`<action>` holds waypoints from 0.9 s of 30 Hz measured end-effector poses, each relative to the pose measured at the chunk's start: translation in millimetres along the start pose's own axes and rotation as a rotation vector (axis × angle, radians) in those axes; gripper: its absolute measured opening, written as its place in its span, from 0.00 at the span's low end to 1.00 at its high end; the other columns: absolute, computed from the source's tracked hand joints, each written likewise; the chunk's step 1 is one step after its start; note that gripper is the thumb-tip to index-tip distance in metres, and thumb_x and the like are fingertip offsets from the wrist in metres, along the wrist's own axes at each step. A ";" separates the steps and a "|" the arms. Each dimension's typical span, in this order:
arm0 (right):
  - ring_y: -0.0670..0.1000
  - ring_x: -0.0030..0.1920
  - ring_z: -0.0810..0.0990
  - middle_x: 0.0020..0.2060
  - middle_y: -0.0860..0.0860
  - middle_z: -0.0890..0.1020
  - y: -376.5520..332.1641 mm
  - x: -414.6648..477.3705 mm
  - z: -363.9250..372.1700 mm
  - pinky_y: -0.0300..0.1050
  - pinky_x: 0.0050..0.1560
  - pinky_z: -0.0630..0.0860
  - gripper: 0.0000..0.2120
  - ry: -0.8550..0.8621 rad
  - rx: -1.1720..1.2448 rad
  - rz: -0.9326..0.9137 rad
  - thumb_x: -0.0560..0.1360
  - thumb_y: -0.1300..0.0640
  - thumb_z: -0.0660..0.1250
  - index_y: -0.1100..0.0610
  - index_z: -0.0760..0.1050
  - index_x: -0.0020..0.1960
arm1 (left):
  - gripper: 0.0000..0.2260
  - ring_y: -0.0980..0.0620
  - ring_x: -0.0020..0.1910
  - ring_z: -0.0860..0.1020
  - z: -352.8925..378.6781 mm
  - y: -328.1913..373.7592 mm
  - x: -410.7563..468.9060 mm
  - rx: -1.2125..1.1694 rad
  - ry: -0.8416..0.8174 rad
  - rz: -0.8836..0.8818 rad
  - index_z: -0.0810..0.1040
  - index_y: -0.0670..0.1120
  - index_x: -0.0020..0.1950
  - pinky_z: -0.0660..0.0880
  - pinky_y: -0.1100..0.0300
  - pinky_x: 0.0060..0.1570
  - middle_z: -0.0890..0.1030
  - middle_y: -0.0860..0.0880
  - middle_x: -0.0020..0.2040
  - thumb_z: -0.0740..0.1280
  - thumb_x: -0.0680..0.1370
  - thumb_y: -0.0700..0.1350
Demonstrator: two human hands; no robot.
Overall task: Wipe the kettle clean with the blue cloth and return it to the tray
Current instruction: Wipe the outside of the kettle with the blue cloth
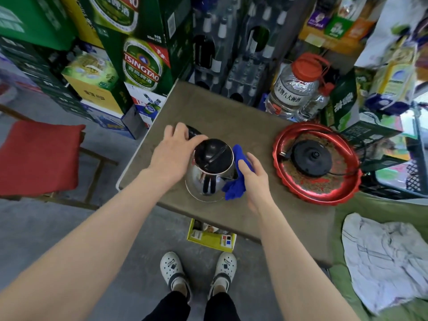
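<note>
A shiny steel kettle point(208, 181) with a black lid stands upright near the middle of a small brown table point(231, 112). My left hand point(176, 151) rests on the kettle's black handle on its far left side and grips it. My right hand point(252, 174) presses the blue cloth point(235, 186) against the kettle's right side. To the right lies a round red tray point(289, 188) holding the kettle's black base point(311, 157) and its cord.
Beer cartons point(141, 66) and bottle crates are stacked behind and left of the table. Large clear jugs point(291, 91) stand at its back right corner. A red-cushioned chair point(39, 158) sits left, a white rag point(384, 258) lies at right, a yellow box point(212, 237) under the table.
</note>
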State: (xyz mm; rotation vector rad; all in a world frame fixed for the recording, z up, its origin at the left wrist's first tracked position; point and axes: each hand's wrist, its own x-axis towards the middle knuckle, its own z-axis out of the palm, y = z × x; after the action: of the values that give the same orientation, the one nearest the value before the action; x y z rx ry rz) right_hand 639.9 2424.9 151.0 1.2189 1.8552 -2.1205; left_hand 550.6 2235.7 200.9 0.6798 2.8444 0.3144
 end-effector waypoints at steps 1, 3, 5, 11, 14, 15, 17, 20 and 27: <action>0.53 0.61 0.81 0.65 0.51 0.79 0.8 -0.2 -3.2 0.53 0.61 0.80 0.22 0.009 0.008 0.036 0.80 0.55 0.68 0.51 0.70 0.73 | 0.32 0.38 0.68 0.61 1.8 -8.2 7.6 0.048 0.026 0.050 0.65 0.55 0.74 0.69 0.44 0.65 0.65 0.42 0.69 0.62 0.74 0.33; 0.53 0.51 0.85 0.58 0.53 0.83 5.2 -1.6 -9.6 0.48 0.45 0.84 0.19 0.029 0.077 0.151 0.80 0.55 0.70 0.56 0.73 0.69 | 0.32 0.39 0.75 0.58 6.6 -21.7 23.2 0.104 -0.021 0.145 0.67 0.52 0.74 0.61 0.43 0.72 0.65 0.44 0.74 0.66 0.72 0.32; 0.53 0.44 0.85 0.51 0.55 0.84 10.5 -2.9 -15.3 0.47 0.37 0.82 0.15 0.038 0.093 0.268 0.80 0.56 0.70 0.59 0.75 0.64 | 0.29 0.40 0.71 0.65 7.9 -27.4 35.9 0.080 -0.086 0.168 0.70 0.50 0.71 0.63 0.46 0.71 0.70 0.44 0.71 0.72 0.71 0.37; 0.55 0.52 0.84 0.56 0.56 0.85 12.4 -3.4 -14.6 0.53 0.52 0.82 0.14 0.071 0.089 0.287 0.83 0.54 0.64 0.56 0.77 0.66 | 0.24 0.46 0.53 0.75 3.5 -43.1 18.5 -0.153 -0.196 0.130 0.75 0.48 0.55 0.73 0.54 0.50 0.77 0.49 0.51 0.77 0.66 0.58; 0.55 0.59 0.83 0.59 0.52 0.84 0.3 -8.6 -9.7 0.57 0.62 0.79 0.15 0.054 0.145 0.261 0.84 0.50 0.62 0.51 0.76 0.68 | 0.21 0.51 0.44 0.79 1.2 -30.4 -12.7 -0.468 -0.117 -0.047 0.74 0.48 0.50 0.72 0.61 0.41 0.81 0.53 0.42 0.78 0.66 0.57; 0.55 0.59 0.82 0.59 0.53 0.84 -7.1 -11.2 -8.5 0.56 0.62 0.79 0.16 0.044 0.157 0.277 0.83 0.48 0.62 0.52 0.76 0.67 | 0.21 0.52 0.42 0.79 -2.2 -23.9 -17.6 -0.510 -0.059 -0.091 0.75 0.48 0.49 0.73 0.60 0.41 0.81 0.53 0.42 0.77 0.66 0.58; 0.53 0.53 0.82 0.57 0.52 0.84 -24.0 -15.7 -5.9 0.51 0.57 0.78 0.19 0.027 0.139 0.291 0.81 0.42 0.63 0.54 0.77 0.65 | 0.20 0.56 0.42 0.78 -15.6 -14.4 -18.3 -0.575 0.015 -0.172 0.77 0.48 0.47 0.73 0.59 0.41 0.81 0.53 0.41 0.77 0.65 0.59; 0.50 0.46 0.80 0.56 0.52 0.81 -45.0 -26.5 -0.2 0.48 0.46 0.76 0.19 0.046 0.103 0.251 0.81 0.39 0.62 0.50 0.74 0.64 | 0.19 0.53 0.37 0.81 -45.4 -8.0 -7.4 -0.720 0.110 -0.282 0.79 0.47 0.45 0.76 0.57 0.40 0.83 0.51 0.38 0.76 0.66 0.60; 0.42 0.69 0.68 0.71 0.40 0.72 -71.7 -62.7 10.7 0.42 0.71 0.63 0.20 0.227 -0.258 -0.558 0.84 0.48 0.59 0.45 0.68 0.76 | 0.24 0.48 0.33 0.79 -100.8 25.9 14.9 -1.015 0.333 -0.438 0.78 0.47 0.41 0.77 0.54 0.41 0.80 0.48 0.31 0.72 0.65 0.68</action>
State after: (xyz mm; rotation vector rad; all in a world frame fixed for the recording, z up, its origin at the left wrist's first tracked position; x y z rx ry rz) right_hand 639.4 2408.0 245.3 1.0013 2.7329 -1.9219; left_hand 524.2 2249.2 301.8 -0.2155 2.4709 1.7091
